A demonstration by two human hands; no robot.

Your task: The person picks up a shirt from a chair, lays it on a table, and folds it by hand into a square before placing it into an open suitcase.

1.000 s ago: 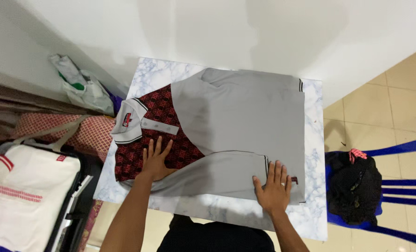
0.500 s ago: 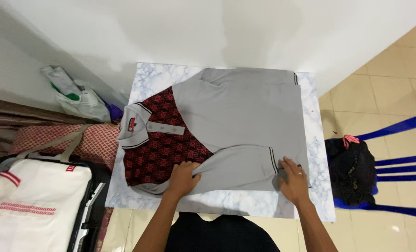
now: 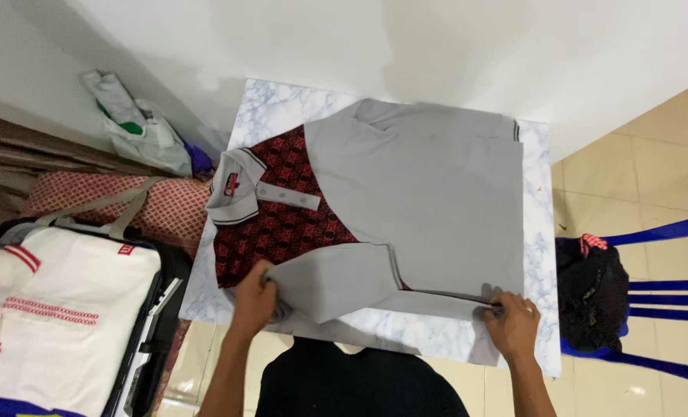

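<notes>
your left hand [image 3: 253,300] pinches the near left edge of the shirt [image 3: 413,193], lifting a grey fold so it rides over the red front. your right hand [image 3: 513,324] grips the near right corner, keeping that side taut. the shirt lies flat on the marble table [image 3: 270,108], collar to the left. fingertips are tucked under cloth, and the table's near edge is hidden by your body.

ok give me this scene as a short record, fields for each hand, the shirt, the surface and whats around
left hand: grips the near left edge of the shirt
right hand: pinches the near right corner of the shirt
shirt: grey and red patterned polo, lying flat, collar to the left
table: white marble-look top
left side: white bag
right side: blue chair with dark cloth
</notes>
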